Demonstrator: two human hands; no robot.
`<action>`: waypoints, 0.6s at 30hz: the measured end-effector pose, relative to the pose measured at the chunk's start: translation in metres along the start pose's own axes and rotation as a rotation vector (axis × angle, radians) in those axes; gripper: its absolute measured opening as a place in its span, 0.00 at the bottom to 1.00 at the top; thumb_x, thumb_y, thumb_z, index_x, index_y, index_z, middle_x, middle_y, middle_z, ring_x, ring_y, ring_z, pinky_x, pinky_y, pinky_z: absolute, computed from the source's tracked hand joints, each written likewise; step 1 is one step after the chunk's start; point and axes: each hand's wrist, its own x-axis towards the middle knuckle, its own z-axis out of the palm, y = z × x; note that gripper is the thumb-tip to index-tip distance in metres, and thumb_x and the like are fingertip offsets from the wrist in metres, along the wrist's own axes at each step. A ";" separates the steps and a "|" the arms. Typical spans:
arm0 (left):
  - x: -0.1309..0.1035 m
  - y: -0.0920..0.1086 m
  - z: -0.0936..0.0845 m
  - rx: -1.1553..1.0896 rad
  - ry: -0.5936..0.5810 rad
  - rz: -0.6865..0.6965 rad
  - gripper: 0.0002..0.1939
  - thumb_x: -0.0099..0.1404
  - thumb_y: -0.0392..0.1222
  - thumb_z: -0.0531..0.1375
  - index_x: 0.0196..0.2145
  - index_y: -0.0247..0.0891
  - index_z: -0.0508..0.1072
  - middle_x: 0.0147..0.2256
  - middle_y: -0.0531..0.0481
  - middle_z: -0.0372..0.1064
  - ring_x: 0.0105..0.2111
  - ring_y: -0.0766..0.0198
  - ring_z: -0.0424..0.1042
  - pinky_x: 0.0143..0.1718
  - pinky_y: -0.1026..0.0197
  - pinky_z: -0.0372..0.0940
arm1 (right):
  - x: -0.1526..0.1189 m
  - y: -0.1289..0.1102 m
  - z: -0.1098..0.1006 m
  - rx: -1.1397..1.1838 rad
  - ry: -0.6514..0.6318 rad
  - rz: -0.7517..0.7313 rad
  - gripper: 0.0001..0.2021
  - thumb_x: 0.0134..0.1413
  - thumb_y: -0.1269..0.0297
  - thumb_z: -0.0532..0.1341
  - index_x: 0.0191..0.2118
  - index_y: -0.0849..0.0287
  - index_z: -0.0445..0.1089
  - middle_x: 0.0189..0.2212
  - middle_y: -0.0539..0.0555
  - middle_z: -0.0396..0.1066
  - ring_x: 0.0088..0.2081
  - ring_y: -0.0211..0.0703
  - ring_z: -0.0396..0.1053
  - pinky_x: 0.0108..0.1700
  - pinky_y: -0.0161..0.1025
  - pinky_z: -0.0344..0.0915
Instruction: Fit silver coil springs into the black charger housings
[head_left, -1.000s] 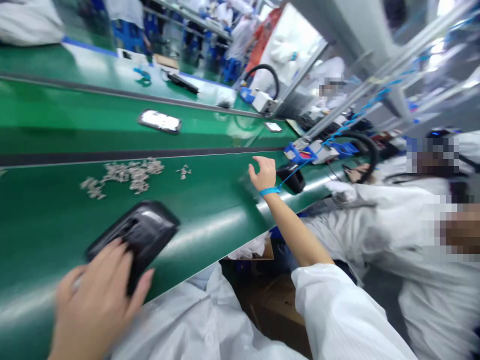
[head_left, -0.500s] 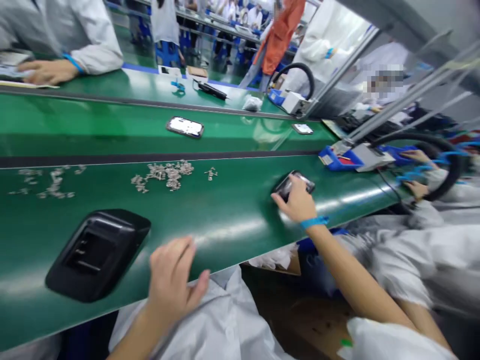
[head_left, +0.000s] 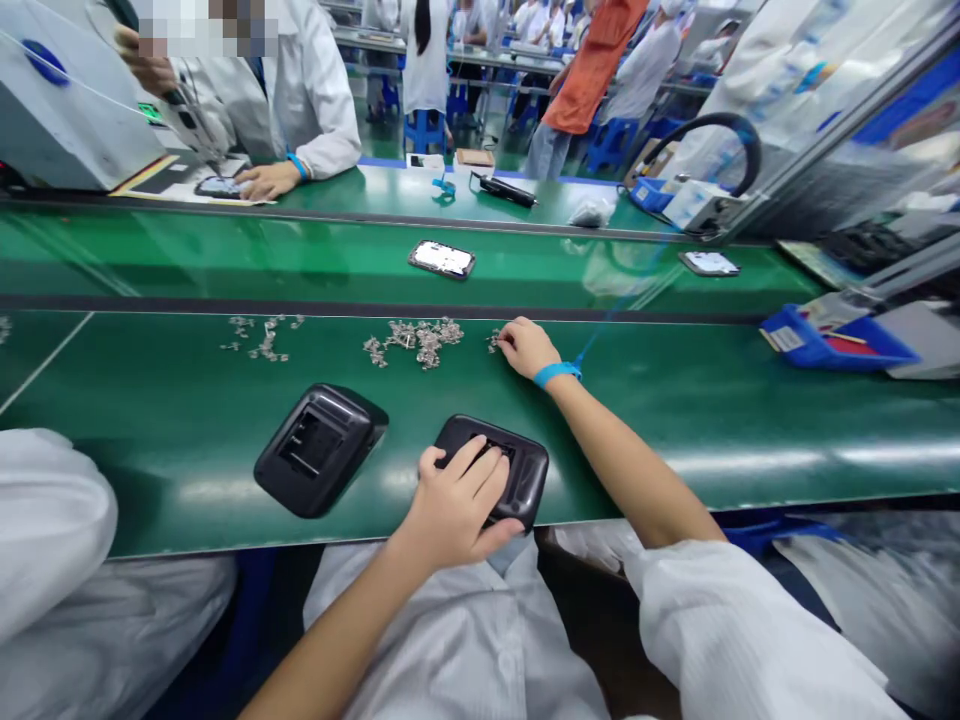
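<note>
Beneath my left hand (head_left: pixel 461 500) lies a black plastic housing (head_left: pixel 529 475); my fingers reach over its recess and my thumb presses by its near edge. My right hand (head_left: pixel 529 348) is at a small cluster of metal pieces (head_left: pixel 493 341), fingertips pinched together; what is between them is too small to tell. A larger pile of metal pieces (head_left: pixel 427 343) lies to the left, and another scattered group (head_left: pixel 268 340) farther left. A second black housing (head_left: pixel 319 450), its recess facing up, rests left of my left hand.
Beyond a dark divider (head_left: pixel 315 308), a white-faced device (head_left: pixel 442 259) and another (head_left: pixel 710 263) lie on the green strip. A blue bin (head_left: pixel 832 340) stands at the right. Across the bench, a person's hand (head_left: pixel 268 182) rests near a device. A sleeve (head_left: pixel 49 530) is at near left.
The housing that was under my right hand is now in front of me under my left hand. My right hand has moved to the small metal pieces. The view has shifted left.
</note>
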 end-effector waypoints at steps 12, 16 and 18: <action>0.167 -0.074 0.036 -0.163 0.032 -0.512 0.10 0.65 0.38 0.63 0.45 0.37 0.73 0.46 0.41 0.74 0.47 0.51 0.73 0.45 0.51 0.65 | -0.023 0.013 0.007 0.669 0.187 -0.009 0.18 0.58 0.45 0.63 0.37 0.58 0.74 0.32 0.53 0.76 0.30 0.40 0.70 0.34 0.40 0.70; 0.190 -0.101 0.065 -0.386 -0.006 -0.494 0.12 0.61 0.37 0.66 0.44 0.36 0.74 0.41 0.46 0.76 0.39 0.58 0.74 0.43 0.55 0.66 | -0.026 0.021 0.011 0.849 0.161 0.072 0.26 0.53 0.34 0.65 0.39 0.55 0.70 0.33 0.52 0.75 0.26 0.37 0.69 0.31 0.39 0.71; 0.188 -0.106 0.069 -0.498 0.024 -0.476 0.09 0.60 0.34 0.64 0.40 0.37 0.75 0.36 0.49 0.76 0.35 0.61 0.73 0.40 0.58 0.66 | -0.024 0.025 0.012 0.900 0.200 0.107 0.29 0.50 0.31 0.65 0.39 0.54 0.69 0.33 0.51 0.74 0.26 0.37 0.69 0.31 0.38 0.71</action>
